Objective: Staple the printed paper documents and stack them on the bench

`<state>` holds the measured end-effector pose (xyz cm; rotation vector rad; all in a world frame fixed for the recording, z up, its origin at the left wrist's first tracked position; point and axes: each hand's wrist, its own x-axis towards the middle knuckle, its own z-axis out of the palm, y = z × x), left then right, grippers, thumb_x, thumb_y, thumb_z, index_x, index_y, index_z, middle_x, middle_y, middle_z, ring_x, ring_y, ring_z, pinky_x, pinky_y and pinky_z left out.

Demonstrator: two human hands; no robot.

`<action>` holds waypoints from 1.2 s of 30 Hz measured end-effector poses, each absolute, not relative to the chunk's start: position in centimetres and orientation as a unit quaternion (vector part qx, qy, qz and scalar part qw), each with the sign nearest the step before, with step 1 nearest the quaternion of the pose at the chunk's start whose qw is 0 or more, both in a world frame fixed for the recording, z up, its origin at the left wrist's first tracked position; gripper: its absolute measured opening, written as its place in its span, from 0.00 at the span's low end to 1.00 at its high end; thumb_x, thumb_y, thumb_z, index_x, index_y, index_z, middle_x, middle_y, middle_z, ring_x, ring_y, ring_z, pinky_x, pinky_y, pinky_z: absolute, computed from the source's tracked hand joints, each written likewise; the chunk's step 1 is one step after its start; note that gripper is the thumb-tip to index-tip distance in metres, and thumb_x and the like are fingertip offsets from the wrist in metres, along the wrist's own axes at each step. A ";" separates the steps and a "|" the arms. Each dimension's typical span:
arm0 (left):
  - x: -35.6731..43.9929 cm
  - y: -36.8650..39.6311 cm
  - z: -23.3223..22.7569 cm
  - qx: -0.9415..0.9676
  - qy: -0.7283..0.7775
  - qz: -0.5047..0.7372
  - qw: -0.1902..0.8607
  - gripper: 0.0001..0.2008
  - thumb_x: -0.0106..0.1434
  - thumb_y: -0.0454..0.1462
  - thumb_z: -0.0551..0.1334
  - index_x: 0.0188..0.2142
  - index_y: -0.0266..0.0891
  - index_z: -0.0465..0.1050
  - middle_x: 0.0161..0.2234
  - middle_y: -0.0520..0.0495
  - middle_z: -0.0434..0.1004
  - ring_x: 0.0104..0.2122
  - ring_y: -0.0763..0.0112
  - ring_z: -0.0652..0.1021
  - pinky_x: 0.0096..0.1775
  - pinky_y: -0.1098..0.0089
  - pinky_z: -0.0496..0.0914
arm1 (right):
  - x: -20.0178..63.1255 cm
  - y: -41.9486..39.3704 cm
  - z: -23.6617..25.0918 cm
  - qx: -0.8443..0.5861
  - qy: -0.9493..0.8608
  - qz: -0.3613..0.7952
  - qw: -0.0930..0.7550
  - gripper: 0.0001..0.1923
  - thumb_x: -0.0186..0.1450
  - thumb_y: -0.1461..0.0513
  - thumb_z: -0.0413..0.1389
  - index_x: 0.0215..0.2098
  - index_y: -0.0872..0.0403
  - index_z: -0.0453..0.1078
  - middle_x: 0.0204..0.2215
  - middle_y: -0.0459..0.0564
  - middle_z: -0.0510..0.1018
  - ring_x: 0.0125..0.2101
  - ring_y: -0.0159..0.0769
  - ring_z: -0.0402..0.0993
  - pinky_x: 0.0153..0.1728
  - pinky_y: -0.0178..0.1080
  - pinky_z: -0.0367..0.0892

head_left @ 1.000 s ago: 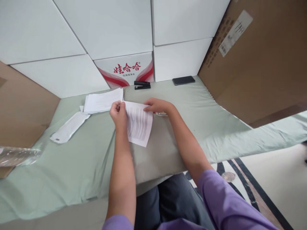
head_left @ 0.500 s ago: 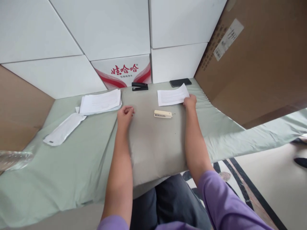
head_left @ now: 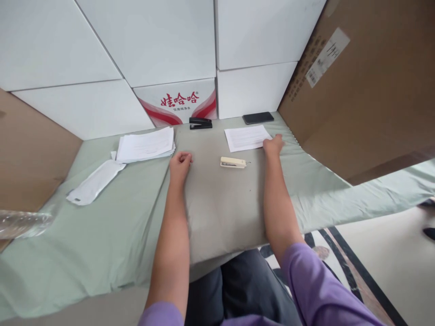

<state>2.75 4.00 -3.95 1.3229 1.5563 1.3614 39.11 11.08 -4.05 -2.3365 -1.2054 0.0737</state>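
Note:
My right hand (head_left: 273,146) is at the lower right corner of a printed white paper (head_left: 247,138). Its thumb side touches the corner, while the fingers stretch away from the sheet. The paper lies flat on the grey-green cloth. My left hand (head_left: 181,162) rests on the cloth with curled fingers and nothing visible in them. A stack of printed sheets (head_left: 145,145) lies just left of it. Between my hands sits a cream stapler (head_left: 233,162). Farther back, a black stapler (head_left: 200,123) stands by the boxes.
A black phone (head_left: 258,118) lies behind the paper. A white plastic sleeve (head_left: 97,182) is left of the stack. White boxes (head_left: 176,40) line the back, a big cardboard box (head_left: 370,90) stands right, another carton (head_left: 30,154) left. Clear plastic (head_left: 23,224) lies at the left edge.
The paper's raised right corner has come down, so the sheet now lies flat. My right hand's fingers have loosened and spread away from it. My left hand is nearly still.

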 end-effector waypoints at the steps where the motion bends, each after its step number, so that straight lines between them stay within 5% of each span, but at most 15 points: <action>1: 2.6 4.0 -4.1 0.508 0.601 0.522 0.329 0.05 0.59 0.39 0.62 0.32 0.40 0.72 0.23 0.51 0.72 0.24 0.71 0.72 0.30 0.71 0.66 | 38.7 10.8 -3.4 -0.871 -0.406 0.035 0.273 0.30 0.65 0.62 0.53 0.64 0.66 0.62 0.51 0.74 0.70 0.31 0.41 0.76 0.31 0.42 0.69; 4: 1.8 4.0 -4.2 0.518 0.638 0.516 0.241 0.05 0.61 0.39 0.61 0.34 0.41 0.72 0.27 0.49 0.74 0.28 0.68 0.74 0.35 0.68 0.69 | 37.3 10.3 -1.1 -0.856 -0.393 0.043 0.333 0.29 0.67 0.56 0.53 0.63 0.62 0.63 0.56 0.73 0.64 0.37 0.44 0.75 0.37 0.46 0.68; 6: 0.8 4.0 -3.9 0.522 0.683 0.497 0.121 0.06 0.62 0.38 0.61 0.38 0.41 0.74 0.36 0.44 0.79 0.39 0.61 0.77 0.45 0.62 0.70 | 35.9 10.4 0.6 -0.820 -0.454 0.016 0.349 0.26 0.70 0.55 0.49 0.62 0.60 0.63 0.52 0.69 0.65 0.41 0.46 0.73 0.41 0.48 0.67; 10: -1.7 4.6 -3.1 0.547 0.736 0.397 -0.014 0.24 0.61 0.38 0.64 0.57 0.42 0.70 0.63 0.35 0.69 0.65 0.48 0.64 0.62 0.47 0.56 | 31.2 10.3 3.3 -0.754 -0.564 -0.018 0.337 0.23 0.73 0.57 0.43 0.62 0.58 0.62 0.49 0.64 0.67 0.48 0.49 0.69 0.48 0.51 0.64; 13: -3.1 5.7 -3.2 0.599 0.733 0.321 0.005 0.28 0.63 0.41 0.64 0.63 0.43 0.67 0.65 0.35 0.67 0.70 0.47 0.57 0.65 0.41 0.46 | 27.1 9.1 4.8 -0.716 -0.616 -0.004 0.329 0.23 0.73 0.59 0.41 0.62 0.59 0.61 0.49 0.64 0.66 0.49 0.49 0.68 0.49 0.51 0.63; 23: -3.0 6.1 -3.3 0.535 0.782 0.318 -0.031 0.19 0.72 0.41 0.50 0.47 0.42 0.80 0.47 0.37 0.82 0.53 0.54 0.77 0.60 0.52 0.57 | 22.9 7.2 5.4 -0.605 -0.619 0.106 0.489 0.15 0.66 0.61 0.51 0.51 0.52 0.64 0.43 0.54 0.69 0.43 0.43 0.69 0.49 0.48 0.65; 28: -4.7 6.1 -2.3 0.479 0.778 0.403 -0.058 0.16 0.72 0.42 0.52 0.36 0.41 0.77 0.33 0.42 0.80 0.37 0.59 0.77 0.46 0.62 0.63 | 21.7 6.8 5.4 -0.587 -0.636 0.193 0.462 0.08 0.65 0.61 0.51 0.41 0.52 0.68 0.32 0.49 0.72 0.35 0.39 0.69 0.43 0.43 0.67; 36: -5.3 6.1 -0.9 0.449 0.682 0.576 -0.043 0.12 0.66 0.40 0.61 0.26 0.39 0.70 0.25 0.52 0.71 0.30 0.70 0.71 0.38 0.70 0.64 | 19.2 6.0 4.6 -0.550 -0.669 0.293 0.405 0.05 0.63 0.60 0.53 0.31 0.53 0.69 0.28 0.48 0.76 0.31 0.36 0.72 0.38 0.39 0.68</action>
